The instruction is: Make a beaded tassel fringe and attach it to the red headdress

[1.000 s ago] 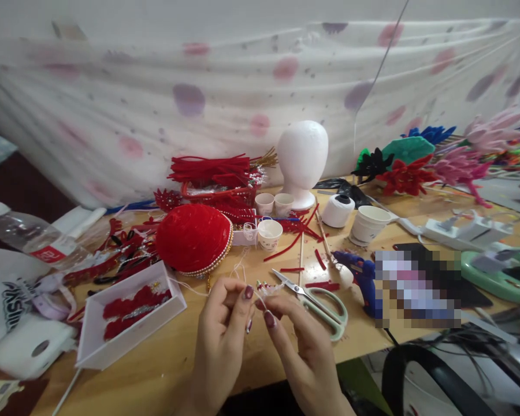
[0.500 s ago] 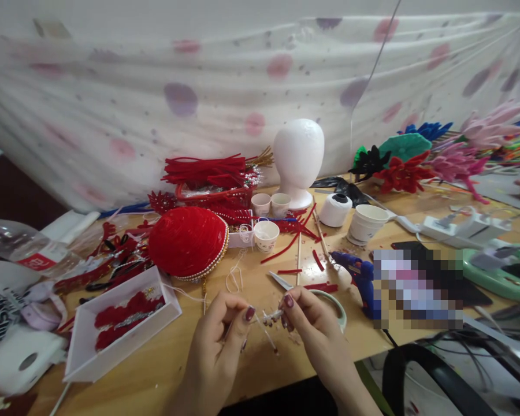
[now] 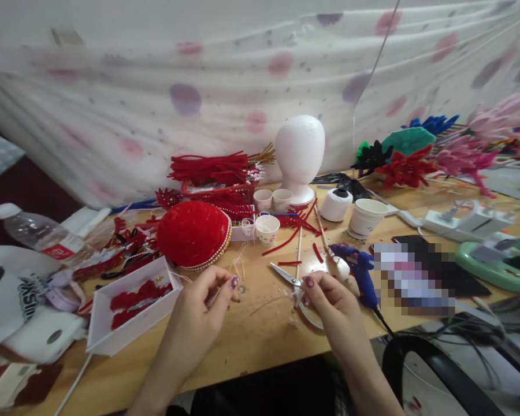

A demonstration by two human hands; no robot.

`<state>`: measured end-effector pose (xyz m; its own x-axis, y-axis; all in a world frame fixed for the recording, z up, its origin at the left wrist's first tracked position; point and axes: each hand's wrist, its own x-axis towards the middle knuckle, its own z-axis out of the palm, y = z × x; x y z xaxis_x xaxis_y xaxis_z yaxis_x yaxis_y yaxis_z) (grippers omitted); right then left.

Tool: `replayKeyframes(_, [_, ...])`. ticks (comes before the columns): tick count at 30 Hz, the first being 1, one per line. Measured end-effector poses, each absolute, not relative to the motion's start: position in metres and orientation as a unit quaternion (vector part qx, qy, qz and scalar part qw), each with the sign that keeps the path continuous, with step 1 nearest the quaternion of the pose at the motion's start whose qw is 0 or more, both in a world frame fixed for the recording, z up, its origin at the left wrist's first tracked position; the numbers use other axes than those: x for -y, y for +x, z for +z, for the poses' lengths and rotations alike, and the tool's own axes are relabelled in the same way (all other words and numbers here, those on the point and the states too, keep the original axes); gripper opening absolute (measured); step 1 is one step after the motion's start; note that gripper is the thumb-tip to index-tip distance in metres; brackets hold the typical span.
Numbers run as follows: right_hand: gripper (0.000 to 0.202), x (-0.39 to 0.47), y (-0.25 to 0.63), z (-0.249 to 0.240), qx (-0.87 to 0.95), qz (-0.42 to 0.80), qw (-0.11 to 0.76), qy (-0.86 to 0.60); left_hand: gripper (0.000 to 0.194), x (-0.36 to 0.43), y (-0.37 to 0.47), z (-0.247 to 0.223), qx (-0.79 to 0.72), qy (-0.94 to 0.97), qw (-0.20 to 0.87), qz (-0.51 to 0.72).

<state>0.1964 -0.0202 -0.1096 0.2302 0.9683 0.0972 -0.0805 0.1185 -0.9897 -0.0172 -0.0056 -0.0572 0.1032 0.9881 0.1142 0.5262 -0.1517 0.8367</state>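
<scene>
My left hand (image 3: 210,297) is closed in a pinch in front of the red dome-shaped cap (image 3: 193,234) with its beaded rim. What its fingertips hold is too small to make out. My right hand (image 3: 331,300) pinches a small pale, beaded-looking piece (image 3: 297,296), blurred, hanging below the thumb and fingertip. Under that piece lie scissors (image 3: 285,274), blades pointing to the far left, their pale handle (image 3: 308,316) partly hidden by the right hand. A thin dark strand (image 3: 266,305) shows between the hands; whether it is held or lies on the table, I cannot tell.
A white box (image 3: 132,329) with red pieces stands left. Paper cups (image 3: 267,231), a foam head (image 3: 300,153) and a thread cone (image 3: 335,206) stand behind. A blue glue gun (image 3: 360,271) lies right, near a power strip (image 3: 453,222). Red strips (image 3: 281,241) lie scattered mid-table.
My hands have moved apart, the left one leftward and the right one slightly right. The beaded piece between them is now at the right fingertips. The view has shifted slightly.
</scene>
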Motion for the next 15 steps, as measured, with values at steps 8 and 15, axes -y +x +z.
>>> replayKeyframes(8, [0.045, 0.016, 0.170, -0.109, 0.424, 0.479, 0.613, -0.463, 0.018, 0.030, 0.018, -0.072, -0.539, 0.692, 0.331, 0.349])
replayKeyframes(15, [0.035, 0.022, 0.165, -0.112, 0.373, 0.522, 0.639, -0.425, 0.018, 0.021, 0.014, -0.077, -0.549, 0.678, 0.327, 0.364])
